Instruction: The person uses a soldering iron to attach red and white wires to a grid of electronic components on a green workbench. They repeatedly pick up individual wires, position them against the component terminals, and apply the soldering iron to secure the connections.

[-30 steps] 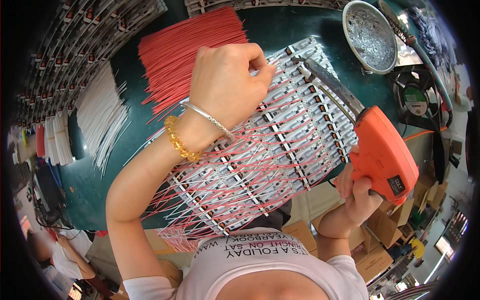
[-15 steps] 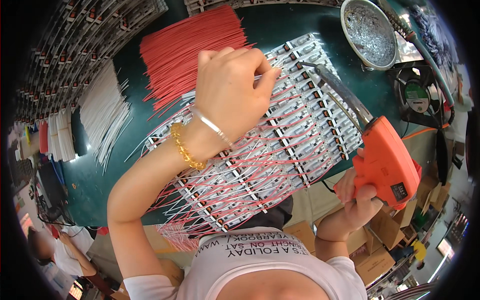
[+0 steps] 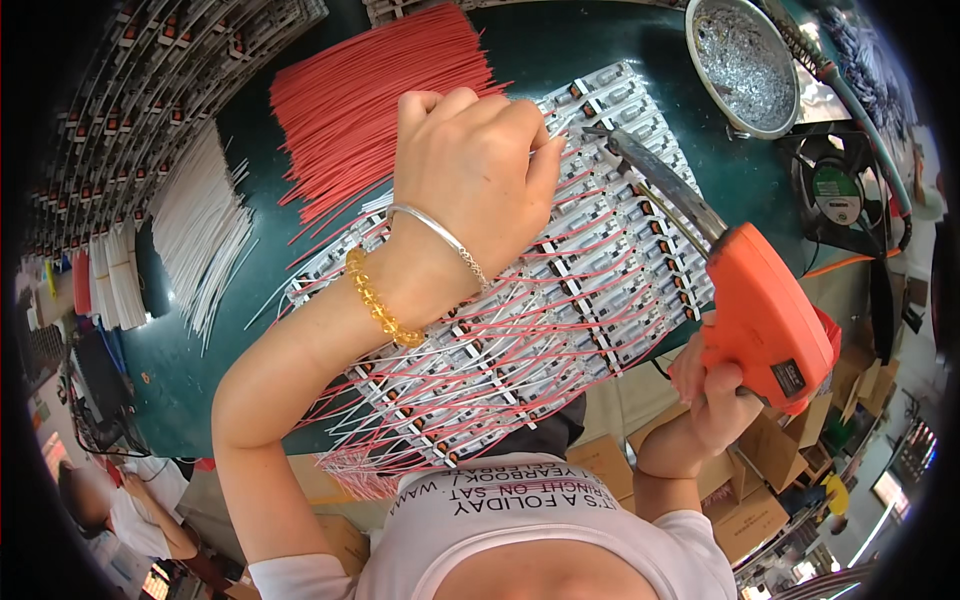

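My left hand (image 3: 475,165) is over the far part of a panel of small white modules (image 3: 590,265), thumb and forefinger pinched together. Whatever sits between those fingertips is hidden from this view. Thin red and white wires (image 3: 480,330) fan across the panel toward my body. In my right hand (image 3: 722,405) is an orange soldering gun (image 3: 770,315), gripped by its handle. Its dark metal tip (image 3: 600,132) reaches left over the panel, a short way from the left fingertips; whether it touches a module I cannot tell.
A heap of red wires (image 3: 375,100) lies behind my left hand, with white wires (image 3: 205,235) farther left. At the back right stand a metal bowl of silvery scraps (image 3: 745,70) and a black fan (image 3: 840,190). More module strips (image 3: 150,90) are stacked at the far left.
The soldering gun has moved slightly left, its tip closer to my left fingertips. My left hand has shifted only a little and keeps its pinch.
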Motion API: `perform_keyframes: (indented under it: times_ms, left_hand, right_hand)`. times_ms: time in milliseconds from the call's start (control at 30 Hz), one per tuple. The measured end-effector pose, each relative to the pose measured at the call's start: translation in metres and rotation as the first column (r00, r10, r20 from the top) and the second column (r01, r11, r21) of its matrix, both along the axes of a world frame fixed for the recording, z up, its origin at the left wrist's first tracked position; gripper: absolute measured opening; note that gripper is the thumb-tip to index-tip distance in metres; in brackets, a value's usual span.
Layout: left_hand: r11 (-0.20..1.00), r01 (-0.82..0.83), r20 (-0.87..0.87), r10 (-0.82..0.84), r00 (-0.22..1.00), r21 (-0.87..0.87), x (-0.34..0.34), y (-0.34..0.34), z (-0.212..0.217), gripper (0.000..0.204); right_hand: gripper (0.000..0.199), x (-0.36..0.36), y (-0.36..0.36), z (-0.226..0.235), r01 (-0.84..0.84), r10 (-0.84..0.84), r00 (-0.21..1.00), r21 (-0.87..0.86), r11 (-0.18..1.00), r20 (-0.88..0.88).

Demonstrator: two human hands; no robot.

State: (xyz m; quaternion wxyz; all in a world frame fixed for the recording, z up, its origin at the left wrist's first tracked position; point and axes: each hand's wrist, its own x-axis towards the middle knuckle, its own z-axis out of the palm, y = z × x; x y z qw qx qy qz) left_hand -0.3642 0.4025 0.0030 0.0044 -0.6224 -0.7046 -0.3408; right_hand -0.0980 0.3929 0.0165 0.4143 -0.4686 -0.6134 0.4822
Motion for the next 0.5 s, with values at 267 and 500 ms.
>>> perform_keyframes:
  times_ms: [267,500]
  left_hand:
    - [1.000,0.004,-0.006,-0.004,1.000,-0.008,0.000,0.000,0.001,0.019]
    - [0.998,0.047,0.113,-0.053,0.992,0.051,0.003,-0.007,0.016,0.013]
  right_hand:
    - [0.078,-0.007,0.000,0.010,-0.050,0.048,0.998,-0.038,0.998,-0.047]
    - [0.081,0.001,-0.004,0.010,-0.030,0.024,0.993,-0.046,0.998,-0.120]
